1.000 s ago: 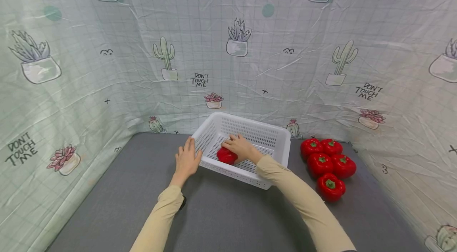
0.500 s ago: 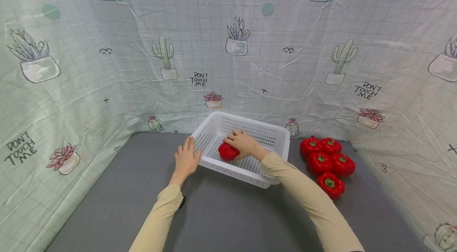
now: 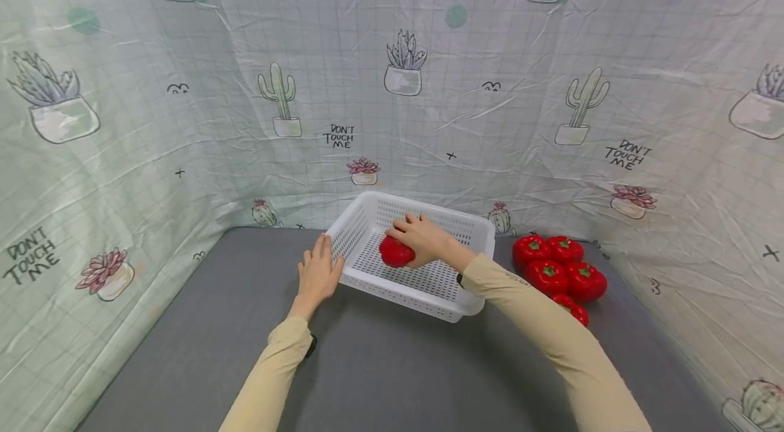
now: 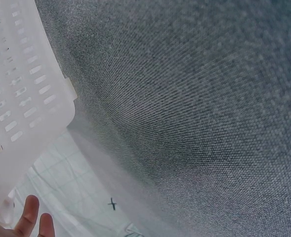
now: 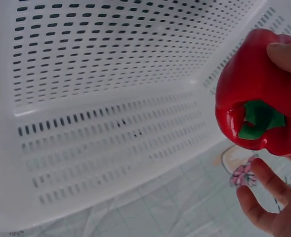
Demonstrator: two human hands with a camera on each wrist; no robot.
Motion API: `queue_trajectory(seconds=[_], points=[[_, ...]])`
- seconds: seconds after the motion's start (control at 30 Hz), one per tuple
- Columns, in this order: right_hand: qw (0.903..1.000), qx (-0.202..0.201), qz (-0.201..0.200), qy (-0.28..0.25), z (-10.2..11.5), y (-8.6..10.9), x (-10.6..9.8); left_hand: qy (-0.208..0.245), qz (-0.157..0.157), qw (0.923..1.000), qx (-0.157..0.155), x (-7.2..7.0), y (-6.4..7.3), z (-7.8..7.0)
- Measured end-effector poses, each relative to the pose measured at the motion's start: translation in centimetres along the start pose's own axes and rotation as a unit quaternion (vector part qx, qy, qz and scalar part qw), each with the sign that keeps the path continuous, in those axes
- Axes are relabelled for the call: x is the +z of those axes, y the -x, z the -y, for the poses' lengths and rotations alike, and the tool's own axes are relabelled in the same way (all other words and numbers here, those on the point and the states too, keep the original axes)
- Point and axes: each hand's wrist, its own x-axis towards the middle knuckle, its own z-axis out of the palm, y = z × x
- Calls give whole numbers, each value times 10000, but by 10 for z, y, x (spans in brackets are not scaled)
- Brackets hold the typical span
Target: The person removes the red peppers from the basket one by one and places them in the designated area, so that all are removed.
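In the head view a red bell pepper (image 3: 395, 252) with a glossy skin is in my right hand (image 3: 429, 240), within the white perforated plastic basket (image 3: 398, 292). The right wrist view shows the pepper's green stem end (image 5: 263, 120), with the thumb pressed on its side and some fingers spread apart below. It appears raised off the basket floor. My left hand (image 3: 318, 274) rests against the basket's left front corner, its fingers fairly straight along the rim. Two extended fingers (image 4: 29, 217) show at the bottom of the left wrist view.
Several more red bell peppers (image 3: 547, 277) stand grouped right of the basket, the nearest partly behind my right sleeve (image 3: 551, 326). The grey tabletop (image 3: 392, 364) extends in front. A cactus-print sheet (image 3: 456, 105) closes off the back and sides.
My right hand has lifted the pepper and carried it slightly back and to the right inside the basket. The left hand has kept its place at the basket's corner.
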Motion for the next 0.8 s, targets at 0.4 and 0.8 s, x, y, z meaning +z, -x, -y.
queue_trajectory(seconds=[0.4, 0.8], points=[[9992, 210, -186, -288, 5, 24, -31, 51, -7, 10000, 2, 0, 0, 0], [9969, 472, -468, -426, 6, 55, -39, 28, 74, 10000, 3, -2, 1, 1]])
